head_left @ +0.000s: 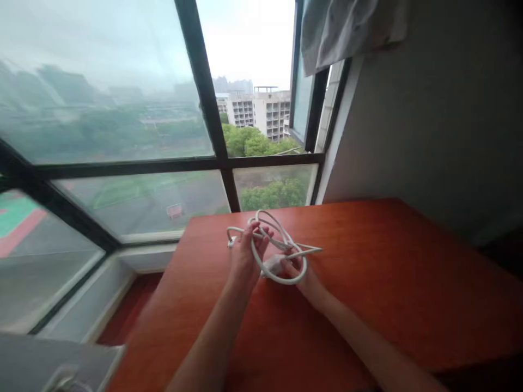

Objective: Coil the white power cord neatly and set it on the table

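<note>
A white power cord [281, 281] hangs in loose loops between my hands, just over the reddish-brown table. My left hand [247, 253] has its fingers curled round part of the cord on the left side of the loops. At the left end, a small white plug [231, 241] sticks out beyond my fingers. My right hand [300, 269] grips a white block [273, 265], which looks like the socket end of an extension cord, along with some cord. Loops and fingers partly cover the block.
The reddish-brown wooden table [368, 283] stretches under both arms to the window. Dark window frames [220, 158] stand behind it, with one pane swung open. A grey cloth [343, 32] hangs at the upper right. A grey surface [53, 359] lies at the lower left.
</note>
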A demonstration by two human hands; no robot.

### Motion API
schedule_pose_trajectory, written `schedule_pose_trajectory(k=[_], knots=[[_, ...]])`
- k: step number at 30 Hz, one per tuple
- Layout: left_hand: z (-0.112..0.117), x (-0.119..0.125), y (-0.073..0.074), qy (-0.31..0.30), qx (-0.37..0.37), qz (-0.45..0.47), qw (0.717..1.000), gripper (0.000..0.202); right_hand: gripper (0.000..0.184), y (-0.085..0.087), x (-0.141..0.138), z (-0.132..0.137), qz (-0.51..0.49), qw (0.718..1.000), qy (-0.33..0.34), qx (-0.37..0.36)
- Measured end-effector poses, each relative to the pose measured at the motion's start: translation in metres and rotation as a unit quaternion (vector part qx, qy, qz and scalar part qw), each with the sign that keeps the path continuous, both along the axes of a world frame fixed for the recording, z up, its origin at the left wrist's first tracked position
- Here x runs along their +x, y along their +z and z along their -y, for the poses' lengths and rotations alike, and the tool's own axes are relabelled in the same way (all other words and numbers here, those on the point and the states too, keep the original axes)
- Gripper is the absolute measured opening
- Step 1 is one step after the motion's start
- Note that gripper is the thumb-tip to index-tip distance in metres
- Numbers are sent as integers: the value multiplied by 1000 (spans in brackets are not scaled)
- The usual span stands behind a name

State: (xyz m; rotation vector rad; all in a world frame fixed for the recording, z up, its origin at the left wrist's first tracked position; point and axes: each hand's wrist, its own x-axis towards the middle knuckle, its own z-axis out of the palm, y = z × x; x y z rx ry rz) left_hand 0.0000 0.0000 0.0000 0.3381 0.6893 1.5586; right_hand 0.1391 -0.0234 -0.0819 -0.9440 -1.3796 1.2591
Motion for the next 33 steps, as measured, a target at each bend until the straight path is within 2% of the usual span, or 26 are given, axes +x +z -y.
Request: schedule_pose_trajectory(k=[3, 6, 10, 13, 17, 20, 22, 23, 26, 28, 30, 33], knots=[[2, -19, 13, -31, 24, 36, 999, 14, 27, 4, 13, 3, 105, 991, 37, 79], [6, -33, 22, -84, 73, 96, 989, 18, 23, 14, 27, 2, 220, 962, 51, 150], [11, -42, 27, -139, 139, 133, 971, 19, 15, 29, 50, -5, 331, 935, 61, 110], [12, -46, 26, -173, 160, 67, 969, 22, 29, 38, 69, -12, 460, 882, 3, 100], [8, -52, 19, -184, 163, -97, 964, 40, 35, 49, 91, -19, 578, 800, -108, 115], [4, -58, 12, -195, 156, -212, 945, 52, 40, 51, 105, -25, 601, 779, -152, 96], [2, -62, 9, -201, 154, -290, 923, 53, 43, 49, 113, -30, 582, 796, -154, 65], [2, -63, 8, -197, 151, -331, 910, 52, 44, 46, 116, -32, 558, 815, -147, 48], [0, -63, 6, -154, 146, -440, 873, 48, 47, 38, 123, -38, 416, 904, -101, -21], [-2, -60, 2, -119, 151, -489, 851, 46, 50, 33, 124, -40, 293, 952, -35, -84], [-5, -54, -5, -97, 165, -527, 828, 47, 51, 31, 122, -39, 188, 972, 29, -140], [-9, -45, -18, -82, 177, -567, 800, 48, 49, 31, 119, -36, 87, 979, 57, -177]])
